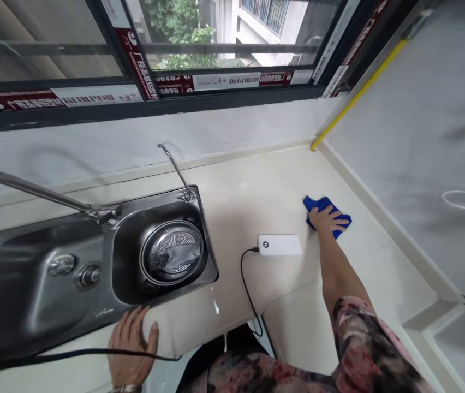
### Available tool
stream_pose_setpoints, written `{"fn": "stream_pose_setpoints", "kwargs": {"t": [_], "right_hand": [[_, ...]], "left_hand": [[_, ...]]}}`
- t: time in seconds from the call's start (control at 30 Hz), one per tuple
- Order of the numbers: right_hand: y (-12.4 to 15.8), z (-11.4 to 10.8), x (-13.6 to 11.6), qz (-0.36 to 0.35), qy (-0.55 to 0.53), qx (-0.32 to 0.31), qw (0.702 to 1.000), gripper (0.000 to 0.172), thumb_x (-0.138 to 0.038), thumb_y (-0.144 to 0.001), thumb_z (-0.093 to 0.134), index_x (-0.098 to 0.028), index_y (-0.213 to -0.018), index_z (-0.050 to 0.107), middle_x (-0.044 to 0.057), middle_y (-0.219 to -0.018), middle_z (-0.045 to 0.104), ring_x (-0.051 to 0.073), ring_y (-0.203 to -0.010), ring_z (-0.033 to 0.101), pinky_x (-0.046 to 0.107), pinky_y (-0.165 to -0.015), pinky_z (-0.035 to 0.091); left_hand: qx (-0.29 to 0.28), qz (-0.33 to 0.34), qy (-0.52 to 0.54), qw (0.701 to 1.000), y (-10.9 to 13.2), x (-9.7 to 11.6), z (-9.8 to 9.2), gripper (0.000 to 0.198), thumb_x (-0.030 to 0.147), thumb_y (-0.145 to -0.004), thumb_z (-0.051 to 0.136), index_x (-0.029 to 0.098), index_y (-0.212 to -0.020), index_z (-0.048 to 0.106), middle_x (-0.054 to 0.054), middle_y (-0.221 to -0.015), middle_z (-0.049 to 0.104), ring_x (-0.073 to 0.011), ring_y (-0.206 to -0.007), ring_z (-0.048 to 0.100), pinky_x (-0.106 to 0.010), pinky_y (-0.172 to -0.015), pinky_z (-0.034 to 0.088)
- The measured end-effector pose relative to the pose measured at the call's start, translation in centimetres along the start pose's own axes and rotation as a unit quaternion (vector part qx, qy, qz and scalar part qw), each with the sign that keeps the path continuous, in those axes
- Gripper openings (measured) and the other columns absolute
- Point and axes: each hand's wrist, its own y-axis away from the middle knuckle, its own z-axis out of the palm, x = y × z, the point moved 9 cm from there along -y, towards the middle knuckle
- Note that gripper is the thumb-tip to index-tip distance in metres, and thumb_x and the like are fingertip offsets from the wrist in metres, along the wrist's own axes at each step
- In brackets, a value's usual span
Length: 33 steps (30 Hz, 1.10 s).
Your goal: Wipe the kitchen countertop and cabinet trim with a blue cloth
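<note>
My right hand point(327, 219) reaches out over the cream countertop point(257, 191) and presses down on a blue cloth point(321, 205) that lies flat on it near the right wall. The fingers are laid over the cloth. My left hand point(131, 345) rests with fingers spread on the counter's front edge, just below the steel sink point(93, 262). It holds nothing. A white power bank point(279, 244) lies on the counter just left of my right hand.
A black cable point(245, 278) runs from the power bank down over the counter edge. The sink has a metal strainer basket point(173, 252) and two taps point(175, 166). A window runs behind; a wall and a yellow pipe point(355, 95) stand at right.
</note>
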Motion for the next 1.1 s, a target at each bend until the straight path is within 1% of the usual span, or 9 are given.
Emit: {"fn": "stream_pose_setpoints", "kwargs": {"t": [0.1, 0.17, 0.23, 0.33, 0.47, 0.63, 0.77, 0.9, 1.1], "right_hand": [[0.8, 1.7, -6.8, -0.036, 0.028, -0.03, 0.999, 0.077, -0.049, -0.098, 0.041, -0.009, -0.162, 0.03, 0.034, -0.167, 0.013, 0.058, -0.152, 0.015, 0.09, -0.105, 0.009], [2.4, 2.7, -11.5, -0.075, 0.045, -0.05, 0.995, 0.077, -0.046, -0.099, 0.039, -0.004, -0.163, 0.025, 0.034, -0.168, 0.01, 0.058, -0.152, 0.01, 0.088, -0.108, 0.006], [4.8, 3.9, -16.1, -0.138, 0.054, -0.066, 0.987, 0.076, -0.047, -0.101, 0.038, -0.008, -0.164, 0.023, 0.029, -0.17, 0.01, 0.056, -0.153, 0.005, 0.086, -0.111, 0.005], [9.6, 5.9, -21.8, -0.233, 0.069, -0.08, 0.967, 0.076, -0.052, -0.102, 0.039, -0.015, -0.166, 0.022, 0.019, -0.173, 0.01, 0.056, -0.154, -0.001, 0.086, -0.113, 0.004], [18.2, 7.7, -26.7, -0.352, 0.059, -0.09, 0.93, 0.074, -0.048, -0.101, 0.04, -0.015, -0.166, 0.024, 0.021, -0.173, 0.009, 0.056, -0.154, -0.001, 0.087, -0.111, 0.003], [29.3, 7.6, -26.9, -0.438, 0.01, -0.128, 0.89, 0.078, -0.051, -0.099, 0.045, -0.014, -0.165, 0.027, 0.019, -0.174, 0.008, 0.056, -0.154, -0.005, 0.084, -0.112, -0.005], [34.0, 6.8, -24.3, -0.472, 0.002, -0.147, 0.869, 0.077, -0.053, -0.099, 0.042, -0.018, -0.166, 0.025, 0.015, -0.175, 0.003, 0.054, -0.155, -0.005, 0.081, -0.115, -0.006], [34.4, 6.9, -21.9, -0.479, 0.05, -0.17, 0.86, 0.075, -0.058, -0.102, 0.035, -0.023, -0.167, 0.021, 0.011, -0.176, 0.0, 0.052, -0.156, -0.007, 0.081, -0.115, -0.006], [31.7, 7.0, -20.1, -0.448, 0.128, -0.186, 0.865, 0.073, -0.061, -0.103, 0.024, -0.031, -0.168, 0.01, 0.005, -0.176, -0.007, 0.047, -0.158, -0.012, 0.079, -0.118, -0.001]], "left_hand": [[-0.012, -0.009, 0.0, 1.0, 0.1, -0.3, 0.1, 0.055, 0.042, -0.088, 0.053, 0.031, -0.142, 0.057, -0.016, -0.13, 0.067, -0.0395, -0.138, 0.052, -0.063, -0.116, 0.042], [-0.017, -0.009, 0.004, 1.0, 0.1, -0.4, 0.1, 0.056, 0.042, -0.088, 0.054, 0.032, -0.143, 0.056, -0.015, -0.129, 0.067, -0.0395, -0.139, 0.052, -0.063, -0.116, 0.042], [-0.017, -0.003, 0.005, 1.0, 0.1, -0.3, 0.2, 0.057, 0.042, -0.088, 0.053, 0.031, -0.144, 0.054, -0.017, -0.129, 0.066, -0.0403, -0.14, 0.05, -0.064, -0.116, 0.041], [-0.016, -0.001, 0.003, 1.0, 0.0, -0.2, 0.2, 0.056, 0.041, -0.089, 0.052, 0.029, -0.144, 0.054, -0.018, -0.13, 0.065, -0.0405, -0.142, 0.049, -0.064, -0.117, 0.041], [-0.017, -0.004, -0.003, 1.0, -0.2, 0.3, 0.0, 0.05, 0.042, -0.09, 0.052, 0.026, -0.137, 0.057, -0.018, -0.129, 0.065, -0.0407, -0.139, 0.051, -0.062, -0.116, 0.042], [0.001, 0.009, -0.008, 1.0, -0.7, 0.7, -0.3, 0.047, 0.042, -0.091, 0.05, 0.02, -0.131, 0.062, -0.02, -0.126, 0.067, -0.0411, -0.134, 0.055, -0.061, -0.115, 0.043], [0.036, 0.016, 0.007, 0.999, -0.9, 0.9, -0.3, 0.049, 0.042, -0.089, 0.053, 0.019, -0.13, 0.064, -0.02, -0.125, 0.068, -0.0408, -0.133, 0.055, -0.06, -0.115, 0.042], [0.056, 0.033, 0.007, 0.998, -0.8, 1.2, -0.2, 0.046, 0.043, -0.092, 0.051, 0.017, -0.127, 0.066, -0.019, -0.126, 0.068, -0.0392, -0.131, 0.056, -0.056, -0.115, 0.043], [0.042, 0.047, 0.009, 0.998, -0.5, 0.0, 0.7, 0.05, 0.048, -0.097, 0.045, 0.014, -0.126, 0.067, -0.019, -0.13, 0.068, -0.0362, -0.132, 0.056, -0.052, -0.114, 0.042]]}}
